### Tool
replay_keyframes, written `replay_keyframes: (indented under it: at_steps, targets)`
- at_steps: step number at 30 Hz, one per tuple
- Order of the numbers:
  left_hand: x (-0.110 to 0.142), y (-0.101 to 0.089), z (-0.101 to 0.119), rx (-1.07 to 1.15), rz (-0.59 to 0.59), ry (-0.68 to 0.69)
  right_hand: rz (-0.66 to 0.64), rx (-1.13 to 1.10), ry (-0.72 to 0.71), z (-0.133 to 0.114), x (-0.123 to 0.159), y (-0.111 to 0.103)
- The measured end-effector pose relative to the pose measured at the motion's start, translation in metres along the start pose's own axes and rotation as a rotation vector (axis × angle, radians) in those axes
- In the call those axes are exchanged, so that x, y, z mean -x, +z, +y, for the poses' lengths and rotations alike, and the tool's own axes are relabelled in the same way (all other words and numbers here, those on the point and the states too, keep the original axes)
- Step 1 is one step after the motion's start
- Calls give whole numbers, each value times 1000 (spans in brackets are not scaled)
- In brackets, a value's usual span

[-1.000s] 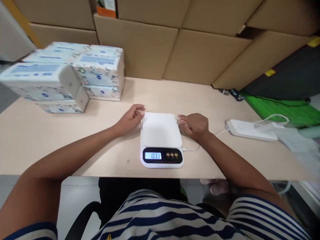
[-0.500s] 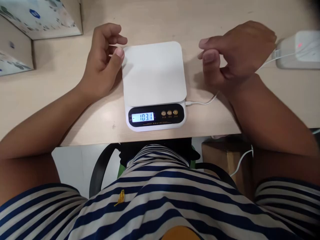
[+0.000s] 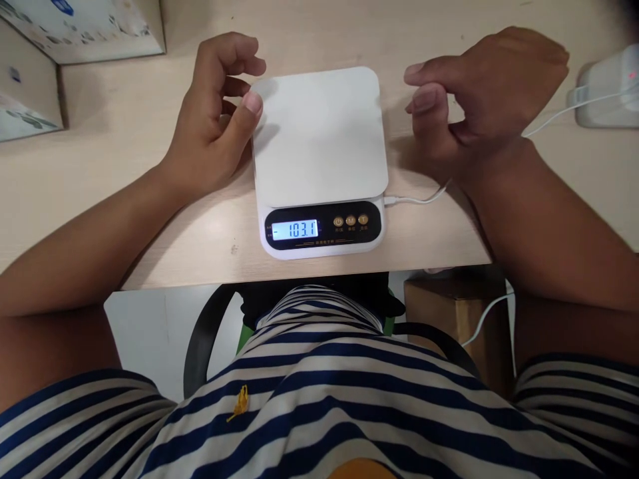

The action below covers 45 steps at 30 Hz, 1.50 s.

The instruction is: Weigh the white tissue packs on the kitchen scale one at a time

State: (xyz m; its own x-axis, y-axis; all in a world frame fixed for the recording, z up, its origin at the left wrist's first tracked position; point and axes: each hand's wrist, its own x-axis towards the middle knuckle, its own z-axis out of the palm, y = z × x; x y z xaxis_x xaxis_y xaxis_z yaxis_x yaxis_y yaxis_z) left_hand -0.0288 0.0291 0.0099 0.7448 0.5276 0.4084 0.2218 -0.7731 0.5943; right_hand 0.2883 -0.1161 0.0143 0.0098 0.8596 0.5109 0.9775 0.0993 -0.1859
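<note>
A white digital scale lies flat on the table, with nothing on its plate. Its lit display reads -103.1, beside three gold buttons. At the scale's upper left corner is my left hand, fingers loosely curled and thumb apart from them, its thumb tip over or against the plate's edge. My right hand hovers or rests to the right of the scale, a gap away from it. Its fingers are bent, with a small space between thumb and forefinger. Neither hand holds anything.
Tissue packs stand on the table at the upper left. A white cable runs from the scale's right side under my right wrist. A power strip lies at the right. Below the table edge is a cardboard box.
The view has tilted down and come nearer the scale. My right hand has moved away from the scale to the right; my left stays at its corner. The reading is unchanged.
</note>
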Motion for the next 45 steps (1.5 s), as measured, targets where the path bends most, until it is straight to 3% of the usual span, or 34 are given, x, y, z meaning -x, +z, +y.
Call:
replay_keyframes:
  at_steps: [3,10,26,31,38,45]
  targets:
    - [1,0,0,36,-1,23,5,53,-124,2,3,2]
    - [2,0,-3,57,-31,18,9,90,-163,6,5,3]
    - [3,-2,1,82,-45,-28,-32,95,-148,6,4,1]
    - [2,-3,3,64,-60,-63,-6,68,-198,8,5,0]
    - [3,-3,0,113,-45,-10,38,76,-249,8,6,3]
    - [3,-3,0,82,-47,-9,-50,133,-200,3,4,2]
